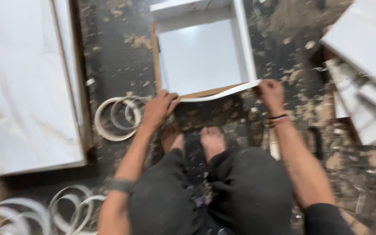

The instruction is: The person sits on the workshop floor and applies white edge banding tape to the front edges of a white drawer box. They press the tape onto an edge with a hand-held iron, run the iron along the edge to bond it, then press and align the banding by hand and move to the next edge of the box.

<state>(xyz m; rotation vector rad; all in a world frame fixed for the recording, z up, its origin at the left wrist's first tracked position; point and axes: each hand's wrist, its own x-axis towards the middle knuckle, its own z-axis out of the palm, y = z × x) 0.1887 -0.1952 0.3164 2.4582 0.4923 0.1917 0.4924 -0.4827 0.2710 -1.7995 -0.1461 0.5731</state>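
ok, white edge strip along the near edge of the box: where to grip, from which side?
By its two ends, from the near side, as both hands do now: left hand pinches one end, right hand the other. The edge strip is thin, long and bowing, so likely an end grip keeps it taut along the white box.

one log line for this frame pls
left hand: pinches white edge strip at box corner | right hand: holds strip's other end | white open box on littered floor | strip coil beside left hand
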